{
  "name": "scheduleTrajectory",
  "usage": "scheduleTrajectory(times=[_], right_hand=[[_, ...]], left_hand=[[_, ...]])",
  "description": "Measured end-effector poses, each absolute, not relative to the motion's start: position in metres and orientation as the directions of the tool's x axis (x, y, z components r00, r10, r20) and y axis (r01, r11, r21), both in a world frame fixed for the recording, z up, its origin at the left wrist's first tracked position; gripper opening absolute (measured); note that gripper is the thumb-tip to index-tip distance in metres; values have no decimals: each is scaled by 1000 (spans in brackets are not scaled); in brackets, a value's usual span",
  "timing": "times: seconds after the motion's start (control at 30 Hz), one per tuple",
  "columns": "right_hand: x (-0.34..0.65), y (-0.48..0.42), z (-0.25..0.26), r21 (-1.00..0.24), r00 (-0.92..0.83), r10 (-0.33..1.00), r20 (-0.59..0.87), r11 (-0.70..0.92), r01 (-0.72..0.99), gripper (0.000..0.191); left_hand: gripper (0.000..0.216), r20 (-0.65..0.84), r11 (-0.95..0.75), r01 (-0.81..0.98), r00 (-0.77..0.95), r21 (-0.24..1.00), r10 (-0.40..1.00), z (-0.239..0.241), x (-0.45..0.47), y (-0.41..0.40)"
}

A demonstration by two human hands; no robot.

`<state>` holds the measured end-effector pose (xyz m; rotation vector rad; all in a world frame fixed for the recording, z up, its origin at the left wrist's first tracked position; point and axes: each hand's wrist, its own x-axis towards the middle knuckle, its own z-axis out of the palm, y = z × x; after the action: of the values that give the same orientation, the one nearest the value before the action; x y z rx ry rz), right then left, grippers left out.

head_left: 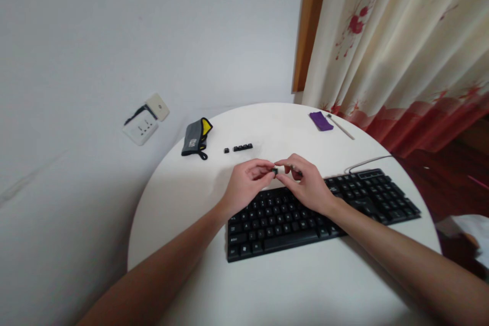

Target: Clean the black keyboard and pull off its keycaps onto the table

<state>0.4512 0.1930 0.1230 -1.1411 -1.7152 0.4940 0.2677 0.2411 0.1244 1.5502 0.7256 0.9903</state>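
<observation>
A black keyboard [324,211] lies on a round white table [267,285]. Above its far edge, my left hand [246,183] and my right hand [307,183] meet fingertip to fingertip. Both pinch a small dark keycap [274,170] between them. My right hand also seems to hold a thin tool, mostly hidden by the fingers. A short row of loose black keycaps [243,147] and a single one [226,151] lie on the table beyond my hands.
A grey and yellow pouch [195,137] sits at the table's far left. A purple cloth [321,120] and a thin stick [341,127] lie at the far right. A wall socket [145,119] is on the white wall; a curtain [401,41] hangs at right.
</observation>
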Motion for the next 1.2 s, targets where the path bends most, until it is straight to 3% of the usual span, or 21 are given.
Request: scheduleTrajectory(times=[0.33,0.53,0.67,0.8,0.97,1.2], right_hand=[[450,193,119,-724,-80,847,525,494,481,14],[452,194,115,-717,-109,863,494,475,511,15],[451,196,116,-712,-88,879,468,435,552,14],[455,204,125,-699,3,862,506,408,587,15],[462,234,133,-674,85,874,479,304,673,19],[451,308,121,-614,54,963,266,126,779,22]], left_hand=[[15,234,-228,-69,442,971,866,124,268,241],[14,155,-167,-8,422,986,893,124,268,239],[17,203,-243,50,407,969,891,127,265,246],[28,335,-353,89,169,931,927,128,251,269],[28,357,-349,75,-157,934,921,113,231,306],[25,302,-297,66,-324,952,896,91,219,333]])
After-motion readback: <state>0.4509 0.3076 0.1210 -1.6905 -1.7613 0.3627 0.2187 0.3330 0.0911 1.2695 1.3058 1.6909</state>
